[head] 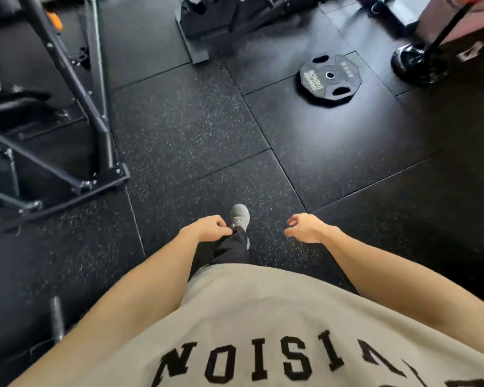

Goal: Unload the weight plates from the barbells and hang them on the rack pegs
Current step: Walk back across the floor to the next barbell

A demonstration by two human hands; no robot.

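Black rubber floor (201, 129) tiles, flecked with pale specks, run under everything. One plate (330, 78) lies flat on the floor up ahead and to the right, dark with three grip slots and a small centre hole, well apart from both hands. Just right of it a kettlebell (411, 67) sits on the floor, with a dark strap or rod crossing in front of it.

The person looks down over a beige shirt (263, 317) with black letters. Both arms hang forward and low. The left hand (207, 229) has its fingers curled loosely inward and holds nothing; it sits just above a dark trouser leg. The right hand (305, 227) is the same, loosely curled, thumb near the forefinger, its grip on nothing. A grey shoe (239, 216) shows between the hands, stepped forward on the floor.

On the left stands a black steel frame (95, 107) of angled tubes bolted to a base bar. Blurred machine feet (196, 43) stand at the top centre. A short metal peg (57, 317) shows at lower left.
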